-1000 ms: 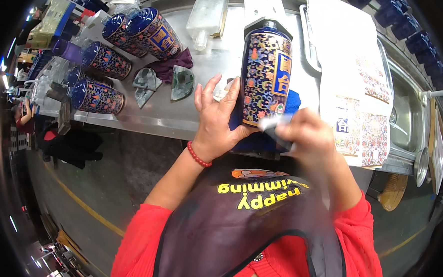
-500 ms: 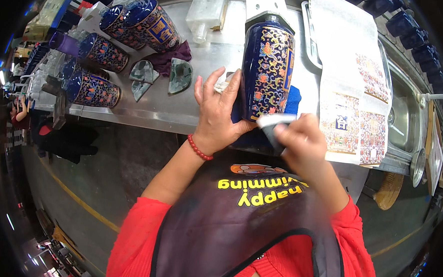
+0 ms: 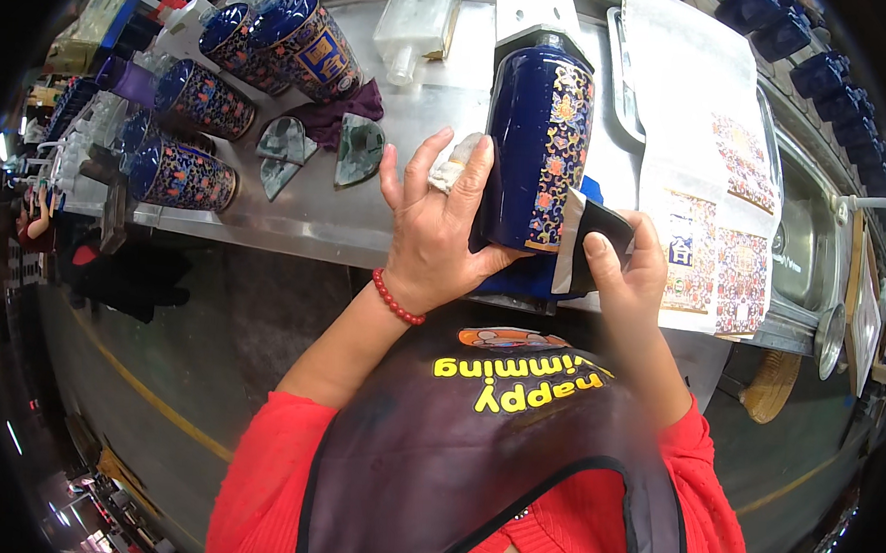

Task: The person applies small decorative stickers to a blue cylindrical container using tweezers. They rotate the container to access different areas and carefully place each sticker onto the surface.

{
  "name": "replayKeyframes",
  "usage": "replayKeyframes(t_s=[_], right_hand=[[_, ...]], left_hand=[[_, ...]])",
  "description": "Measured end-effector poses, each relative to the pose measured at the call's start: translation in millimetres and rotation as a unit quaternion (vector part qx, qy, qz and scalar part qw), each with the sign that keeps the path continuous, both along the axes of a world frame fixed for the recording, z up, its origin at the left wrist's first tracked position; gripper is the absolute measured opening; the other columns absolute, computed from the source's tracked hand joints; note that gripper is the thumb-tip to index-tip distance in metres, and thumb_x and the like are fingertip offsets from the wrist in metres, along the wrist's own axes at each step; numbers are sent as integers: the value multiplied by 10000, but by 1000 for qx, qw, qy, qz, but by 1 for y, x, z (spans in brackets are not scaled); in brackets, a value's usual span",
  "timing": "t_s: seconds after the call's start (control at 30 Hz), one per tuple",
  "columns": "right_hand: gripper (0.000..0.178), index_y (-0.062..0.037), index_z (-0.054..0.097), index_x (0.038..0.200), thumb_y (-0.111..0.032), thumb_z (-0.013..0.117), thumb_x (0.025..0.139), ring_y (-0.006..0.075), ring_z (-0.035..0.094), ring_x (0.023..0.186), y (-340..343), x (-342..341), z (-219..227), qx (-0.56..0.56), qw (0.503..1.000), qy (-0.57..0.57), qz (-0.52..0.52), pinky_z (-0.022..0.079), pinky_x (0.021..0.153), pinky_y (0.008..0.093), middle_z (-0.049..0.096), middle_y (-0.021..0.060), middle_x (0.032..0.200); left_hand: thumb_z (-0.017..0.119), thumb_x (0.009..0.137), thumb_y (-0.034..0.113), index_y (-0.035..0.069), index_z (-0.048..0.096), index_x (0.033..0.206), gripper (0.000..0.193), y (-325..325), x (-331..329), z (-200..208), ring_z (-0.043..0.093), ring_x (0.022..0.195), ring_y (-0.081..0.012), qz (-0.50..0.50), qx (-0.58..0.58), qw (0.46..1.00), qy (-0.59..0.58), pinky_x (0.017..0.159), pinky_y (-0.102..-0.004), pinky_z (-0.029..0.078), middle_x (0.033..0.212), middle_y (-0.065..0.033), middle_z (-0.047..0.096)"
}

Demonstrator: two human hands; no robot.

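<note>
Now, the left hand (image 3: 433, 231) is spread at the glossy dark-blue bottle (image 3: 523, 130), which rests over the silvery metal tabletop (image 3: 411, 125); the right hand (image 3: 635, 277) pinches a flat dark scraper (image 3: 607, 223). Perhaps uneven pressure could wrinkle the colourful floral decal (image 3: 568, 133).

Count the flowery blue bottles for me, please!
6: one bottle by the left hand; farther left, two back bottles, one middle bottle, two front bottles, overlapping. More may be hidden.

Right fingers (image 3: 603, 257) on probable scraper (image 3: 588, 222)
</note>
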State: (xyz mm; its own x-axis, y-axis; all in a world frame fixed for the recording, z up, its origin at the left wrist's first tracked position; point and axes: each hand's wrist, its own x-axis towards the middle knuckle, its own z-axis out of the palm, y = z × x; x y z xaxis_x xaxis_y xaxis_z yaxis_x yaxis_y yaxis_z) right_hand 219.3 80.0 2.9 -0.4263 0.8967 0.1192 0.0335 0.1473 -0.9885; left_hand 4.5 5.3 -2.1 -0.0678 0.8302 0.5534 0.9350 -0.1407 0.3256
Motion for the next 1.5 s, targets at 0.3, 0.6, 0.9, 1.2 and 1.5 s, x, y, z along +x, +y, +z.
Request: replayKeyframes(t_s=[0.3, 0.6, 0.9, 1.2, 1.5], right_hand=[[349, -19, 584, 1290, -126, 668, 969, 148, 673, 914, -1, -17, 39, 114, 985, -92, 88, 548, 787, 293, 700, 110, 1023], [401, 12, 591, 1325, 77, 485, 943, 182, 627, 1153, 80, 94, 18, 142, 989, -19, -34, 543, 910, 281, 498, 215, 1519], [553, -237, 704, 1318, 52, 500, 893, 296, 408, 1447, 286, 188, -27, 246, 741, -613, -120, 397, 1138, 490, 478, 93, 1545], [402, -224, 736, 1239, -103, 526, 918, 269, 487, 1355, 339, 233, -40, 260, 689, -664, -130, 451, 1059, 518, 577, 72, 1425], [281, -99, 713, 1170, -214, 571, 956, 224, 652, 988, 314, 384, -82, -268, 873, -211, -349, 509, 748, 388, 697, 96, 1093]], left_hand=[[749, 768, 636, -28, 513, 1451, 981, -2, -3, 19, 396, 1411, -380, 8, -41, 996, 76, 1178, -667, 66, 1147, -153, 693], [842, 740, 554, -12, 486, 1485, 1001, 4, 2, 16, 416, 1412, -363, -29, -13, 997, 64, 1212, -593, 88, 1257, -151, 656], [666, 903, 597, -45, 421, 1509, 917, -4, -6, -13, 432, 1384, -431, -28, -31, 999, 12, 1179, -629, 189, 1388, -215, 567], [652, 906, 617, -62, 393, 1516, 949, -5, -8, -20, 443, 1372, -435, -30, -45, 998, -15, 1176, -627, 202, 1399, -248, 544], [680, 907, 597, -73, 296, 1554, 1008, -7, -9, -27, 428, 1363, -477, -60, -48, 994, -80, 1160, -584, 273, 1494, -268, 476]])
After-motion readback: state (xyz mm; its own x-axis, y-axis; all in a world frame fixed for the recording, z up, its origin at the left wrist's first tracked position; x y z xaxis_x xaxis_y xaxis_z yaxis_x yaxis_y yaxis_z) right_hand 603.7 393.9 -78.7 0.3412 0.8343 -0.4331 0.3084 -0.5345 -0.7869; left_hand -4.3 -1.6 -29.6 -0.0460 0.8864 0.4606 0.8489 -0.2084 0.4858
